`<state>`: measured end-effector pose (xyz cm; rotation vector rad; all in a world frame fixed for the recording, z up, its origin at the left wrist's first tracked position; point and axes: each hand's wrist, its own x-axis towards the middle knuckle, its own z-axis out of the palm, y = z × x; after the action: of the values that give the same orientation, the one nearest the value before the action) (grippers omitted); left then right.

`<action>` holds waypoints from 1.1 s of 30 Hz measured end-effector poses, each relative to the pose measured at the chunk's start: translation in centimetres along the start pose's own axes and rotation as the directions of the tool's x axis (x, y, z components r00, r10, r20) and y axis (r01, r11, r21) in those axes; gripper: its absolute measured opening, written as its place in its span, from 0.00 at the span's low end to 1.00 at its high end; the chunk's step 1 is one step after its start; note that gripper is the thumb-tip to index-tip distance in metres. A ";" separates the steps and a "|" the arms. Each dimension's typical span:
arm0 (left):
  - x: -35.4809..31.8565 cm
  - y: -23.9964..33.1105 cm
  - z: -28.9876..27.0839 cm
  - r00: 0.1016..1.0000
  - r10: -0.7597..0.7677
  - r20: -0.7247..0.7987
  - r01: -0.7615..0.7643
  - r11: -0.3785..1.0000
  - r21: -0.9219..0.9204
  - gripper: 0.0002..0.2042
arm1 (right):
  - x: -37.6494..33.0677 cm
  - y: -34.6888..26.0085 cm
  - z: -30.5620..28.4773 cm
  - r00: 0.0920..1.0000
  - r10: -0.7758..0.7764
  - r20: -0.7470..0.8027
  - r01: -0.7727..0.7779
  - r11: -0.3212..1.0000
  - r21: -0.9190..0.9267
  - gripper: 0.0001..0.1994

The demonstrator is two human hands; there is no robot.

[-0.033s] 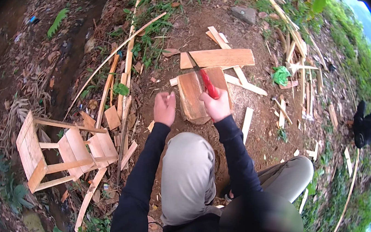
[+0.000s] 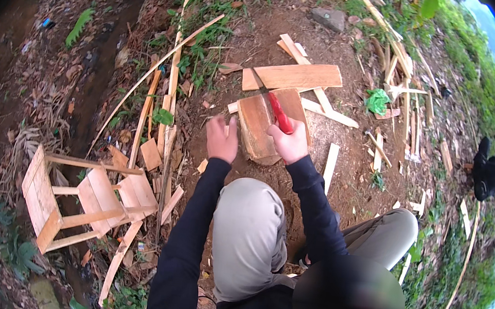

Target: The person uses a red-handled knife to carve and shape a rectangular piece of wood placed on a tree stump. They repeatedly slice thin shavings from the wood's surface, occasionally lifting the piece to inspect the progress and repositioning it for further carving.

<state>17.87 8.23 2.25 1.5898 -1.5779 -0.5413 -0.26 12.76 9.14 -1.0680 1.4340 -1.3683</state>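
My right hand (image 2: 289,143) is closed around the red handle of a long dark blade (image 2: 278,112); whether it is a knife or a saw, I cannot tell. The blade slants away to the upper left over a thick wooden block (image 2: 250,124) on the ground, its tip over a board beyond. Left of the block, apart from it, my left hand (image 2: 221,141) holds nothing, its fingers loosely bent and the thumb apart. Just past the block lies a flat wide board (image 2: 294,77), resting across thinner wooden strips (image 2: 328,112).
A small wooden frame with slats (image 2: 100,198) lies at the left. Long strips (image 2: 173,77) run along the left side, and more wood (image 2: 403,68) is piled at the upper right near a green plastic bag (image 2: 377,100). A grey stone (image 2: 328,19) sits at the far side.
My left hand's fingers have loosened from a more curled shape, and the hand has shifted slightly. The right hand and red-handled blade look almost unchanged.
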 end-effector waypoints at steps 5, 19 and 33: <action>1.2 -1.5 6.5 0.975 0.156 -0.156 -0.145 0.986 0.083 0.28 | -1.2 0.6 1.8 0.996 -0.092 0.016 0.093 0.994 -0.060 0.14; 0.9 2.8 7.8 0.916 -0.394 -0.082 0.402 0.885 0.236 0.28 | -3.5 -3.6 -0.6 0.993 0.121 0.008 -0.120 0.989 -0.085 0.16; 0.5 4.1 9.0 0.911 -0.411 -0.043 0.412 0.895 0.171 0.24 | -2.3 0.4 0.2 0.991 -0.132 -0.015 0.124 0.955 -0.268 0.11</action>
<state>8.38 6.05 0.38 2.0805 -1.3126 -0.6324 0.53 14.92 8.81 -1.3373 1.6312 -1.3116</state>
